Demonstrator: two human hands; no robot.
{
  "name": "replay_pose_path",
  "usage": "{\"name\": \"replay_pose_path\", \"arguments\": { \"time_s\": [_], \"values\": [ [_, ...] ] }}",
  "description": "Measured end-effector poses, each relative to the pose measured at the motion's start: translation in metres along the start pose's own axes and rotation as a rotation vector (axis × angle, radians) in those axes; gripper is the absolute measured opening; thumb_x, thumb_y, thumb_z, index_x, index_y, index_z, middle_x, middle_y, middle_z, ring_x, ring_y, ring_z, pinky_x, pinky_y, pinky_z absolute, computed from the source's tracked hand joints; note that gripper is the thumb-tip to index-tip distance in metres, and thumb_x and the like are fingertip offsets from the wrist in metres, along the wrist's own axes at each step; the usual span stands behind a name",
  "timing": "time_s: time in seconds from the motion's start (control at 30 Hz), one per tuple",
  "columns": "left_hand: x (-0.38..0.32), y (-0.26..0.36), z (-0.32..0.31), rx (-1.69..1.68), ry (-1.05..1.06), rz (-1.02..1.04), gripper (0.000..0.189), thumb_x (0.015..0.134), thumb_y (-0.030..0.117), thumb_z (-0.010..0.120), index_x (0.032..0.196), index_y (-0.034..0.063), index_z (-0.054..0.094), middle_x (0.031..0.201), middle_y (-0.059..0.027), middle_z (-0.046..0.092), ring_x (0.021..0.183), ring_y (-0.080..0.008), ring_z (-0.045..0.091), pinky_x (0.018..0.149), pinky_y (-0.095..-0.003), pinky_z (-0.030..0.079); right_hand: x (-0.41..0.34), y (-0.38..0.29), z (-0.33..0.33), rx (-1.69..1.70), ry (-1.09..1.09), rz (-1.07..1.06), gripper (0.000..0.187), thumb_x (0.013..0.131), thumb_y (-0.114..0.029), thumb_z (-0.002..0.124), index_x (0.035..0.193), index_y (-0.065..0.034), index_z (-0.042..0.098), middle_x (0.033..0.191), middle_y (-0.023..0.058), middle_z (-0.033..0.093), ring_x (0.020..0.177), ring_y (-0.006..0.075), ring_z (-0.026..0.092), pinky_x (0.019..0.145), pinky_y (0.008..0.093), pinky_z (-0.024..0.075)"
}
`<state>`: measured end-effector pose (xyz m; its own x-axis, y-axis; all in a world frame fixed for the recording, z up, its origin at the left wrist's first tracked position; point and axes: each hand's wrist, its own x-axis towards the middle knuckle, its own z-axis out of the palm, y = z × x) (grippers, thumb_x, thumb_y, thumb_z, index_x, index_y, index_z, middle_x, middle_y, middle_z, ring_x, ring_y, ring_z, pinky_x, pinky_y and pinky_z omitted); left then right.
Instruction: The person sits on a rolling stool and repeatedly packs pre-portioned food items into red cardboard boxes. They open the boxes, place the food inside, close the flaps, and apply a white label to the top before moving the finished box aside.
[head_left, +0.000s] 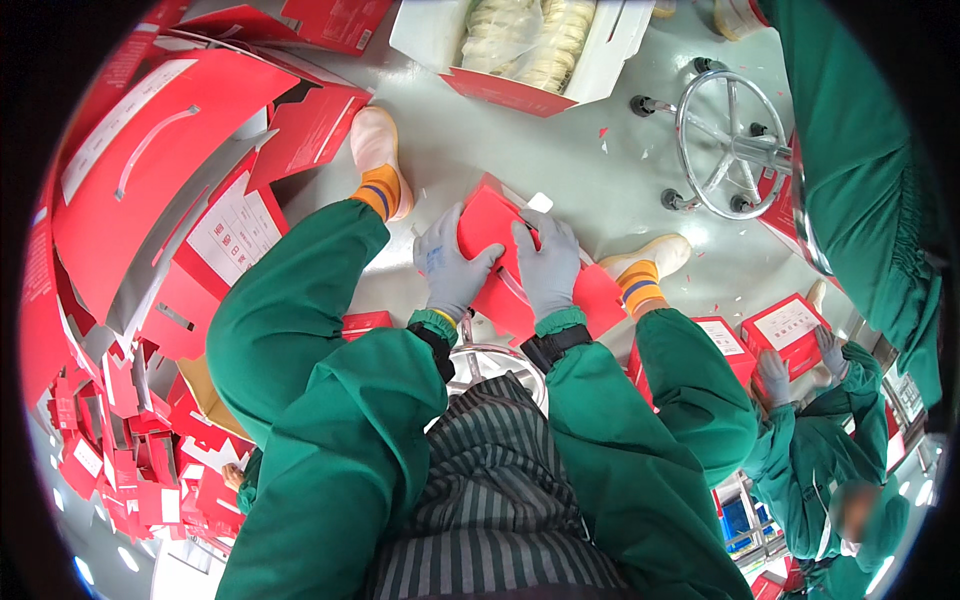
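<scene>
Between my knees, a red cardboard box (495, 300) with open flaps and a pale plastic carry handle is held in both gloved hands. My left hand (456, 264), in a grey work glove, grips the box's left side, thumb over the red panel. Close beside it, my right hand (547, 262), in a matching glove, has its fingers at the upper flap near a small white tab (540, 202). The fingertips over the far edge are partly hidden. Below the box shows the chrome ring of a stool (536, 379).
Large red cartons (176, 112) and a pile of flattened ones (142, 472) fill the left. An open carton (517, 94) of bagged pale goods lies ahead. A wheeled chrome stool (731, 142) stands right. A co-worker (825, 442) handles a red box (784, 330) at lower right.
</scene>
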<state>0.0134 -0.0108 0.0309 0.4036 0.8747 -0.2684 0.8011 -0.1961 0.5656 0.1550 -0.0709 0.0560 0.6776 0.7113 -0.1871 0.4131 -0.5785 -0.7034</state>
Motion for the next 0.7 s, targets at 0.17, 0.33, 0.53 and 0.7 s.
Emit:
{"name": "replay_pose_path", "arguments": {
  "time_s": [0.17, 0.33, 0.53, 0.7],
  "values": [
    [0.001, 0.0, 0.001, 0.01, -0.022, 0.002, 0.092, 0.071, 0.049, 0.084, 0.146, 0.0092, 0.048, 0.138, -0.012, 0.056, 0.131, -0.0319, 0.047, 0.113, -0.0484, 0.027, 0.002, 0.003, 0.001, 0.029, -0.004, 0.03, 0.017, 0.09, -0.022, 0.071, 0.102, -0.0097, 0.072, 0.099, 0.0067, 0.074, 0.099, 0.03, 0.064, 0.089, 0.0437, 0.0495],
    [0.002, 0.003, -0.003, 0.014, -0.043, -0.02, 0.093, 0.072, 0.05, 0.083, 0.147, 0.0084, 0.047, 0.137, -0.0136, 0.056, 0.132, -0.0317, 0.046, 0.112, -0.0487, 0.027, 0.004, 0.002, 0.002, 0.03, 0.029, 0.009, 0.016, 0.089, -0.022, 0.072, 0.099, -0.0099, 0.072, 0.098, 0.0068, 0.074, 0.096, 0.0308, 0.064, 0.087, 0.0436, 0.0493],
    [0.003, 0.002, -0.003, 0.026, -0.053, -0.009, 0.092, 0.074, 0.052, 0.081, 0.148, 0.0102, 0.046, 0.139, -0.0162, 0.056, 0.132, -0.0365, 0.047, 0.112, -0.0491, 0.03, 0.007, 0.006, 0.003, 0.064, -0.03, 0.048, 0.016, 0.087, -0.025, 0.073, 0.096, -0.012, 0.073, 0.095, 0.0066, 0.074, 0.091, 0.0316, 0.064, 0.085, 0.0446, 0.0488],
    [0.006, -0.003, 0.003, 0.1, -0.083, -0.024, 0.092, 0.075, 0.06, 0.077, 0.147, 0.0129, 0.046, 0.139, -0.01, 0.056, 0.131, -0.0292, 0.049, 0.111, -0.052, 0.027, 0.015, 0.014, -0.002, 0.067, -0.148, 0.022, 0.018, 0.091, -0.022, 0.071, 0.101, -0.0084, 0.074, 0.094, 0.0097, 0.073, 0.095, 0.0317, 0.065, 0.087, 0.0441, 0.0516]
  ]
}}
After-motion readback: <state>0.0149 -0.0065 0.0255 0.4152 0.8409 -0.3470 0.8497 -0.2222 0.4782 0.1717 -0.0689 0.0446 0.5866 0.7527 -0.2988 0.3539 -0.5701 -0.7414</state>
